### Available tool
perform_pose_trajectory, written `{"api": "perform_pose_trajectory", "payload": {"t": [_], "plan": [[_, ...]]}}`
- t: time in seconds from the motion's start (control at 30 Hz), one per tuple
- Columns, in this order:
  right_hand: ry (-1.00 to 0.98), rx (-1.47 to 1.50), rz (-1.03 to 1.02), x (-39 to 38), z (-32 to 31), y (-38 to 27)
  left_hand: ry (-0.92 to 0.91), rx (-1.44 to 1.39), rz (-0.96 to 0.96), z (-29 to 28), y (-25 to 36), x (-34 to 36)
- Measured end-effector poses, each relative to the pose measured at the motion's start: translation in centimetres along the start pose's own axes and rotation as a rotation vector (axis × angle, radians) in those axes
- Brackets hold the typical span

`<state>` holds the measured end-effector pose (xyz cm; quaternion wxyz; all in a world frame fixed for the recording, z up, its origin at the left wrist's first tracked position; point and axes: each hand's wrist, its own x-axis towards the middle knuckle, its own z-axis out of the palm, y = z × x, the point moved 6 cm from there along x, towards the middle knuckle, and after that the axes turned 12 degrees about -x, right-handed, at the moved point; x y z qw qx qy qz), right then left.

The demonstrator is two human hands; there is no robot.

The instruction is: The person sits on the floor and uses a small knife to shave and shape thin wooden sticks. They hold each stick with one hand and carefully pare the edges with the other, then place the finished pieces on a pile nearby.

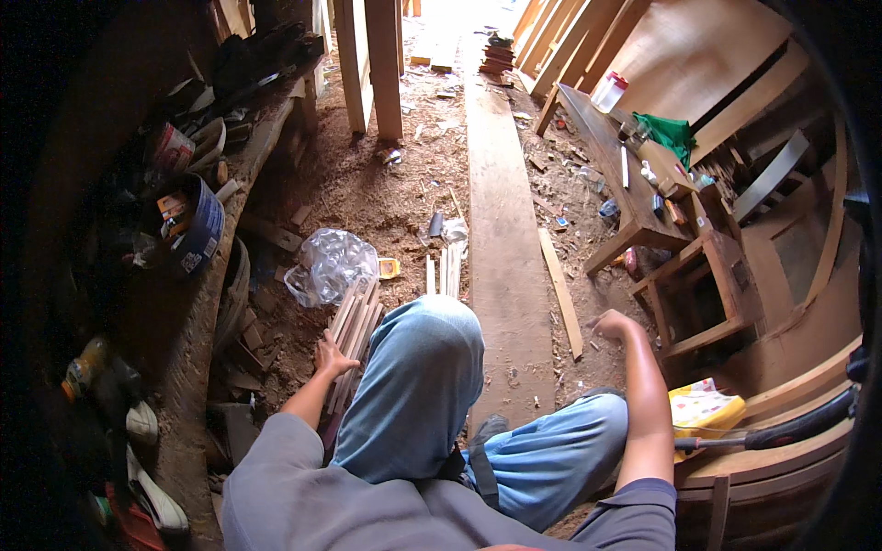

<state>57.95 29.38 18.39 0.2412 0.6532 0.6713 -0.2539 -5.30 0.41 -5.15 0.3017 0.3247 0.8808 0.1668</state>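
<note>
My left hand (333, 356) rests at the left edge of a bundle of thin wooden strips (353, 323), beside my raised left knee. Its fingers are spread and its thumb lies across the strips. On the right, my right hand (616, 324) is held out past my bent right knee, above the shavings-covered ground. Its fingers are loosely bent and apart, with nothing visible in them. A long wide plank (508, 248) lies on the ground between the hands. Just left of it, more pale strips (449, 268) extend beyond my knee.
A crumpled clear plastic bag (333, 264) and a small yellow item (390, 268) lie beyond my left hand. A cluttered workbench (197, 340) runs along the left. To the right are a low wooden table (610, 156), an open wooden frame (703, 294) and a narrow board (560, 292).
</note>
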Motion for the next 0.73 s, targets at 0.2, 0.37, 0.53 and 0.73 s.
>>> {"api": "perform_pose_trajectory", "payload": {"t": [0.2, 0.37, 0.53, 0.73], "plan": [[-0.003, -0.017, 0.015, -1.9, -0.7, -1.4, 0.030, 0.039, -0.052, -0.3, -1.6, 0.8], [-0.014, -0.007, 0.063, -3.2, -1.2, -2.1, 0.029, 0.049, -0.018, -0.4, -2.6, 2.3], [-0.038, 0.017, 0.077, -3.2, -1.2, -2.0, 0.005, 0.041, 0.002, -0.8, -2.8, 2.8], [-0.033, 0.016, 0.030, -1.7, -0.6, -1.1, -0.015, 0.072, -0.036, 1.1, -2.9, 2.8]]}}
